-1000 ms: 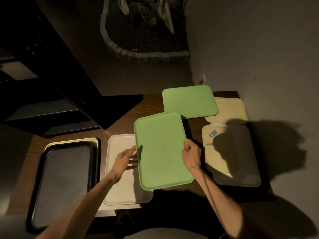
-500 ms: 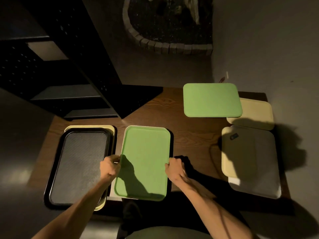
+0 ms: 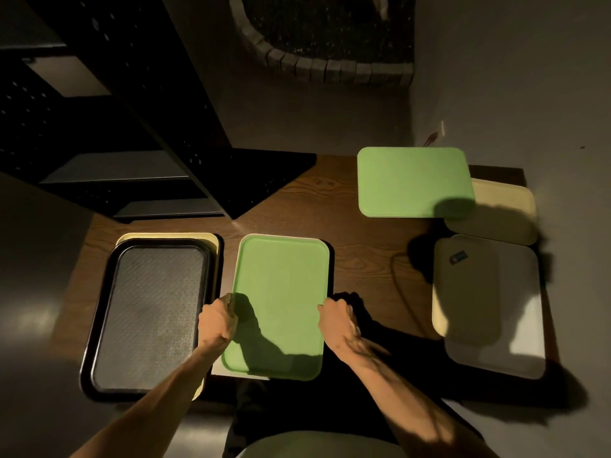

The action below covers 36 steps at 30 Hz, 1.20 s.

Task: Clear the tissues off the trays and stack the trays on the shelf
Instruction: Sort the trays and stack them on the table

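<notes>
A green tray lies on a white tray at the table's front middle. My left hand grips its left rim and my right hand grips its right rim. To the left, a black tray sits on a yellow tray. A second green tray lies at the back right, overlapping a cream tray. At the right, a cream tray with a small dark sticker rests on a grey-white tray. No tissues are visible.
A dark shelf unit stands at the back left of the wooden table. A brick-edged planter is on the floor behind. A grey wall runs along the right. My shadow falls over the right-hand trays.
The green tray came down from a tilted hold above the table onto the white tray at the front middle. Both hands stayed on its sides and settled at its long edges.
</notes>
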Each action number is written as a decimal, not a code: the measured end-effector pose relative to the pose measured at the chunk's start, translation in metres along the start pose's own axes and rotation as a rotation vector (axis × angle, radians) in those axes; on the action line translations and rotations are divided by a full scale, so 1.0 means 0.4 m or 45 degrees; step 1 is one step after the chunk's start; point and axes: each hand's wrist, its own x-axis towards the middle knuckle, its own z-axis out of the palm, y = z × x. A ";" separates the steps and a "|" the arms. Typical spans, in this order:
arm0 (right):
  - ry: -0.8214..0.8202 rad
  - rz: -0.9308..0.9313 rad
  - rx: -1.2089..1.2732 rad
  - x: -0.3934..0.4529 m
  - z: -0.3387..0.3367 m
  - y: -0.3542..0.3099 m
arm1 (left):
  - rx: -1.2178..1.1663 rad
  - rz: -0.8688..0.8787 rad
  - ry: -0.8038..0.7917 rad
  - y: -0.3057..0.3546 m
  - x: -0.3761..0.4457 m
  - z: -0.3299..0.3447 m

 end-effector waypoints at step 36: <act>-0.098 0.285 0.576 0.115 -0.193 0.075 | 0.125 0.230 -0.029 0.246 0.127 -0.070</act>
